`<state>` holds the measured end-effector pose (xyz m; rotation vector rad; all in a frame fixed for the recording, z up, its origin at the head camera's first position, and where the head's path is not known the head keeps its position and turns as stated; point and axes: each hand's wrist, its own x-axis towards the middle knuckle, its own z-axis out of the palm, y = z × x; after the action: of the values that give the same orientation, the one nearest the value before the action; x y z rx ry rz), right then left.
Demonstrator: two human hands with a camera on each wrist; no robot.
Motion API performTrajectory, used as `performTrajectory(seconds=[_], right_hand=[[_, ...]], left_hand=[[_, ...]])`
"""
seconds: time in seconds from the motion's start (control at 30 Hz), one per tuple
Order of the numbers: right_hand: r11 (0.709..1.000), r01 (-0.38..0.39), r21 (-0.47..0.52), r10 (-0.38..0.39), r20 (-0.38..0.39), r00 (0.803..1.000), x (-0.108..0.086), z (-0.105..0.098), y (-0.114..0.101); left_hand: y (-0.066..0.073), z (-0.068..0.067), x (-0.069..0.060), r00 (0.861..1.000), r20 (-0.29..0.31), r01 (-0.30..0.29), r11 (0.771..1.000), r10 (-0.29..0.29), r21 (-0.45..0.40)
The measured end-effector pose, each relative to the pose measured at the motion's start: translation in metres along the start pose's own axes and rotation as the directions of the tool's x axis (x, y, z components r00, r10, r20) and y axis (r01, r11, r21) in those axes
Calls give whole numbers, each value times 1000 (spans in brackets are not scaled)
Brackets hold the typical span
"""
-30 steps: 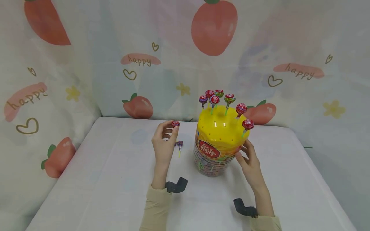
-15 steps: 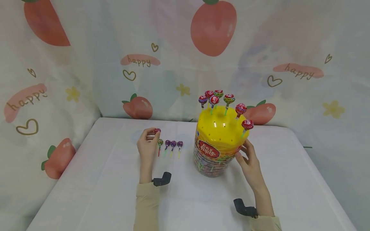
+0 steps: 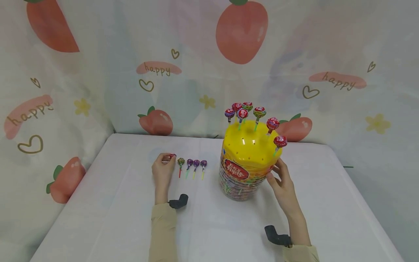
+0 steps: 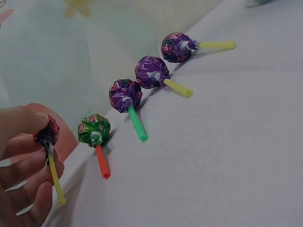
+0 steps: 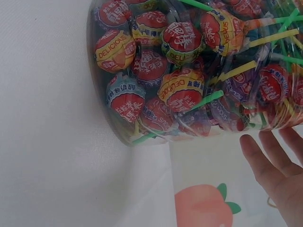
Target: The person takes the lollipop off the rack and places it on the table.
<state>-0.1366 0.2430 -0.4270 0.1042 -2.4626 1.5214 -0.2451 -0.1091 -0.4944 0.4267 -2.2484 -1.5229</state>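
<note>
My left hand point(image 3: 162, 171) pinches a red-wrapped lollipop point(image 4: 48, 135) by its head between thumb and fingers, yellow stick pointing down in the left wrist view. Just right of it, a green lollipop point(image 3: 181, 162) with a red stick lies on the table, followed by three purple lollipops point(image 3: 196, 163) in a row. A big clear jar point(image 3: 240, 185) full of lollipops stands upright on the right, its yellow lid point(image 3: 248, 145) dotted with holes. Several lollipops point(image 3: 242, 114) stick up from that lid. With fairly straight fingers, my right hand point(image 3: 284, 187) touches the jar's right side.
The white-covered table point(image 3: 124, 218) reaches back to a hanging cloth point(image 3: 196, 72) printed with fruit and hearts. A dark wrist mount point(image 3: 178, 201) juts from my left wrist, and another mount point(image 3: 277, 235) from my right.
My left hand has moved left and down with its red lollipop, from beside the jar to the left end of the row, uncovering the lollipops there. My right hand has stayed at the jar.
</note>
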Motion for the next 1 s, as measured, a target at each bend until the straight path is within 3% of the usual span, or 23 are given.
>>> performTrajectory(seconds=[0.23, 0.47, 0.73, 1.0], right_hand=[[1000, 10, 7, -10, -3, 1000, 0, 0, 0], [1000, -7, -4, 7, 6, 1000, 0, 0, -1], [1000, -7, -1, 7, 2, 1000, 0, -1, -1], [1000, -6, -2, 6, 5, 1000, -1, 0, -2]], left_hand=[[-12, 4, 4, 1000, 25, -14, 995, 11, 99], [-12, 7, 4, 1000, -1, -25, 987, 26, 160], [-16, 10, 4, 1000, -5, -12, 979, 14, 204], [-16, 8, 3, 1000, 1, 6, 982, -6, 190]])
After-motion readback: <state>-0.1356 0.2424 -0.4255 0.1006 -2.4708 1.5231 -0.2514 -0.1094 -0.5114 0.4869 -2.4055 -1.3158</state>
